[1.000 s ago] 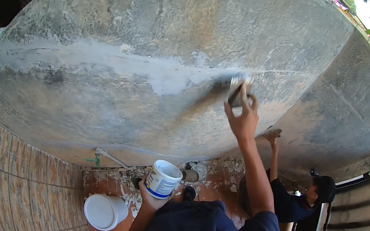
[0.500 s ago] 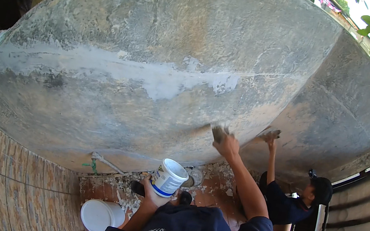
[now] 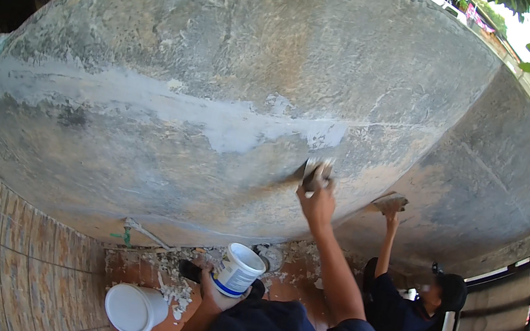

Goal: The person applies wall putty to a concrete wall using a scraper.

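Note:
My right hand (image 3: 316, 202) grips a scraper (image 3: 316, 173) with a flat blade at the grey wall (image 3: 217, 31), just below the right end of a pale, smoother band (image 3: 183, 110). Low in the middle, my left hand (image 3: 212, 290) holds a white tub (image 3: 239, 266) with a blue band, its top uncovered and its contents pale.
A co-worker (image 3: 402, 308) crouches at right, holding a trowel (image 3: 390, 202) against the wall. A lidded white bucket (image 3: 132, 308) stands on red tiles (image 3: 121, 268) among flakes. A pipe (image 3: 149, 232), stone-patterned cladding (image 3: 4, 213) and slatted furniture (image 3: 487, 322) border the space.
My right hand with the scraper dropped from the band's right end, then rose slightly on the wall. My left hand still holds the tub. The co-worker's hand has barely moved.

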`<control>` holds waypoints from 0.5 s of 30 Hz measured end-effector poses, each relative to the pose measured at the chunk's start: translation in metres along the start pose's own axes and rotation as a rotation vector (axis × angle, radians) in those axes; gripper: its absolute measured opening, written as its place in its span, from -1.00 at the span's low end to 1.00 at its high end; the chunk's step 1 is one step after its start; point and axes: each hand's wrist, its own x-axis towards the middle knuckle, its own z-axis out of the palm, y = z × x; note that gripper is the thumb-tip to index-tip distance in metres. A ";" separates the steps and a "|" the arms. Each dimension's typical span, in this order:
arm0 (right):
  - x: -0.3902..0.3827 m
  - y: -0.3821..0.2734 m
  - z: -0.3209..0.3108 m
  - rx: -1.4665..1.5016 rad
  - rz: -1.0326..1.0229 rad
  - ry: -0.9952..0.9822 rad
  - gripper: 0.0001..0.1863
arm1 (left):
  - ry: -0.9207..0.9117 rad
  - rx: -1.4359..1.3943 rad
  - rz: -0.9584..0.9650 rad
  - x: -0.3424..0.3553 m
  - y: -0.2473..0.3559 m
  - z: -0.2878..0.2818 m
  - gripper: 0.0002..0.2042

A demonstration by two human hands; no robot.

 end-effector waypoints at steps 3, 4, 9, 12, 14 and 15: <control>-0.045 0.033 0.016 -0.161 0.058 -0.448 -0.25 | -0.029 -0.078 -0.012 -0.004 0.003 -0.010 -0.36; -0.050 0.050 0.014 -0.225 -0.023 -0.587 -0.32 | -0.001 -0.042 0.042 -0.007 0.004 -0.001 -0.36; -0.001 0.003 -0.062 0.071 -0.058 -0.185 -0.22 | 0.060 -0.040 0.199 -0.019 0.012 0.014 -0.37; 0.034 -0.063 -0.089 0.108 -0.086 0.058 -0.27 | 0.090 -0.070 0.189 -0.017 0.016 0.009 -0.35; 0.041 -0.075 -0.080 0.067 -0.025 0.064 -0.25 | 0.092 -0.077 0.172 -0.011 0.016 0.010 -0.35; 0.035 -0.065 -0.061 0.004 -0.109 0.112 -0.18 | 0.096 -0.077 0.165 -0.009 0.016 0.012 -0.35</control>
